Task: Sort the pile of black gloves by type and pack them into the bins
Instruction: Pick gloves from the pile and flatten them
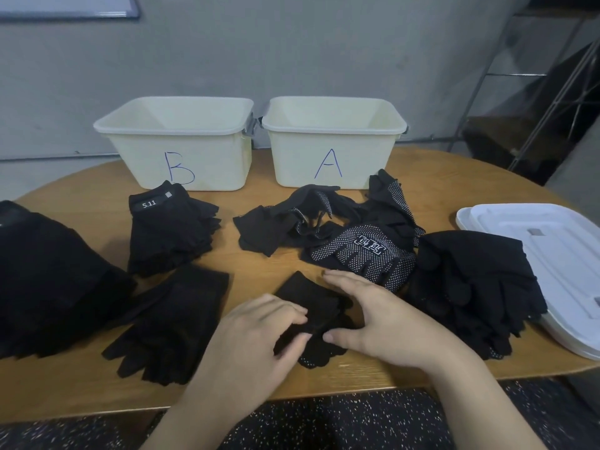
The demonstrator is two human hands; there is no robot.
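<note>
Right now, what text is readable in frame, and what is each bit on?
"B": handwritten in blue on the front of the left bin.
"A": handwritten in blue on the front of the right bin.
"5.11": white print on the cuff of the top glove of the stack in front of bin B.
White printed characters on the dotted glove beside the loose pile: upside down, too blurred to read.
Small tag beside "5.11": too small to read.

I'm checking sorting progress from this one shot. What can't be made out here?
- Bin B and bin A floors: hidden by their front walls.
- Glove: partly covered by left hand and right hand.
- Left stack: cut off by the frame edge.
</note>
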